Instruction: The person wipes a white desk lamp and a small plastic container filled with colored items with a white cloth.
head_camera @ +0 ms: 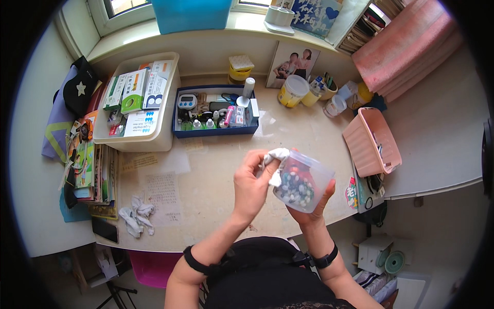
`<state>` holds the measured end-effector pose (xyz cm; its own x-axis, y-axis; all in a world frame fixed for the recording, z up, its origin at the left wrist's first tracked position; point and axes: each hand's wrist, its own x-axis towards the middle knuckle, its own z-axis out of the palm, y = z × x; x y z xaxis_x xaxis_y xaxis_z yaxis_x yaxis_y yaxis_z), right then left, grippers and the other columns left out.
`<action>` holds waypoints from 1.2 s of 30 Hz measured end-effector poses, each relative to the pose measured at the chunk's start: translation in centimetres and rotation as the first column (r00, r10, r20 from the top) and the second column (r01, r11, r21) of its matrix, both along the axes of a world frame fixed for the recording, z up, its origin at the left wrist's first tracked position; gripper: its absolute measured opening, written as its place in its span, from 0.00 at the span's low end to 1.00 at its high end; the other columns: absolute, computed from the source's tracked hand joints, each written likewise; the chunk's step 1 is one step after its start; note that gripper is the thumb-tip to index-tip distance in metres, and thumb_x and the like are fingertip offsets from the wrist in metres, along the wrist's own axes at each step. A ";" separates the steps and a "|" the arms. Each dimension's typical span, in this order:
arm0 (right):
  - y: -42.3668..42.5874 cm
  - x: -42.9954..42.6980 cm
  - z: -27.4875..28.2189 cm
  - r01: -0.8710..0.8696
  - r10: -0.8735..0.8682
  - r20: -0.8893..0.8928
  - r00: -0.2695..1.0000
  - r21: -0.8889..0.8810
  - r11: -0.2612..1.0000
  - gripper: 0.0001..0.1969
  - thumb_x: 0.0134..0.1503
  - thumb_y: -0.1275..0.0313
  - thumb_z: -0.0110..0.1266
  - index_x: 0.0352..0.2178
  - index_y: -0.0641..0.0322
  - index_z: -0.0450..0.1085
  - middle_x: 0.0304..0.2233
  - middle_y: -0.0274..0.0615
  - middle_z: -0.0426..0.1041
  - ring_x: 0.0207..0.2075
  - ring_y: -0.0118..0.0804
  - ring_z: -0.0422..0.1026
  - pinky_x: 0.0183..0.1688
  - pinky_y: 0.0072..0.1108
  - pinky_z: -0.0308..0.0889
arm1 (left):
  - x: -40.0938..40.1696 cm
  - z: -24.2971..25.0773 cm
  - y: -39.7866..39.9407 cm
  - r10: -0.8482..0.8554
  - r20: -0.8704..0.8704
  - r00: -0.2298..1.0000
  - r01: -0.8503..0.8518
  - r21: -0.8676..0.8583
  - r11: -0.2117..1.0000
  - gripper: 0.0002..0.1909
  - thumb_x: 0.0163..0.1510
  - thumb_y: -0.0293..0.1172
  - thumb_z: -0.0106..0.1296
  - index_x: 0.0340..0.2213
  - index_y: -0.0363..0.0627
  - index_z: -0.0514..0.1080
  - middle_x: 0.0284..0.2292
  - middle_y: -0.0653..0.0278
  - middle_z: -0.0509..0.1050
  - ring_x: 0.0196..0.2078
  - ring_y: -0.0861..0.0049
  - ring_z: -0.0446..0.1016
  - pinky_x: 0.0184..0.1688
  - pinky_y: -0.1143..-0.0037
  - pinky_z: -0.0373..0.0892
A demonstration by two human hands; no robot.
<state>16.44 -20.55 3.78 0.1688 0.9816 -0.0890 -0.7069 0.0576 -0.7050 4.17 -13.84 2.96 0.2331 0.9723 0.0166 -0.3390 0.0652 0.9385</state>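
Over the desk's front half, my right hand [312, 210] grips a translucent plastic container [318, 181] from below and the right side. The container is tilted, and small dark, white and green bead-like pieces show through its wall, with something red behind them. Pinched in my left hand [252, 181] is a crumpled white cloth or tissue [278, 156], which touches the container's upper left rim. Two crumpled white wipes or tissues [137, 216] lie on the desk at the left, near a dark phone [105, 230].
Along the back stand a white bin of medicine boxes [174, 96], a blue box of small bottles [216, 132] and a yellow-and-clear tub [294, 90]. A pink basket [361, 143] sits at the right edge. Books and magazines [104, 174] are stacked at the left.
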 end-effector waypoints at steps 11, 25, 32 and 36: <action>2.3 0.2 0.0 0.149 -0.152 -0.167 0.974 -0.031 0.988 0.43 0.47 0.37 0.53 0.52 0.64 0.63 0.47 0.50 0.71 0.47 0.44 0.72 0.49 0.34 0.70 | -0.3 3.8 -3.0 0.256 -0.162 0.953 -0.104 0.617 0.780 0.13 0.42 0.17 0.62 0.33 0.41 0.76 0.35 0.64 0.69 0.35 0.76 0.69 0.35 0.79 0.67; 1.8 -0.7 -0.8 0.049 -0.064 -0.368 0.928 -0.051 0.997 0.44 0.48 0.38 0.53 0.53 0.68 0.61 0.47 0.52 0.69 0.47 0.48 0.69 0.50 0.34 0.68 | -1.0 -0.9 -1.9 0.282 -0.016 0.959 -0.195 0.686 0.701 0.15 0.38 0.18 0.63 0.33 0.43 0.78 0.33 0.64 0.71 0.34 0.72 0.70 0.34 0.76 0.68; 0.0 0.4 -0.6 -0.042 0.033 -0.235 0.971 -0.033 0.999 0.50 0.44 0.40 0.60 0.59 0.64 0.54 0.52 0.48 0.66 0.52 0.43 0.68 0.54 0.34 0.66 | -2.0 -1.5 -1.5 0.029 0.040 0.999 -0.026 -0.081 0.996 0.10 0.59 0.26 0.52 0.40 0.33 0.74 0.43 0.69 0.68 0.35 0.87 0.67 0.35 0.82 0.66; -0.2 -1.0 0.0 -0.029 0.028 -0.011 1.000 -0.081 0.996 0.51 0.45 0.43 0.61 0.62 0.64 0.49 0.53 0.42 0.65 0.54 0.34 0.66 0.58 0.27 0.62 | -1.5 1.3 -1.3 0.087 -0.017 0.996 -0.085 0.103 0.991 0.14 0.60 0.28 0.50 0.46 0.33 0.73 0.43 0.66 0.67 0.38 0.84 0.67 0.38 0.83 0.65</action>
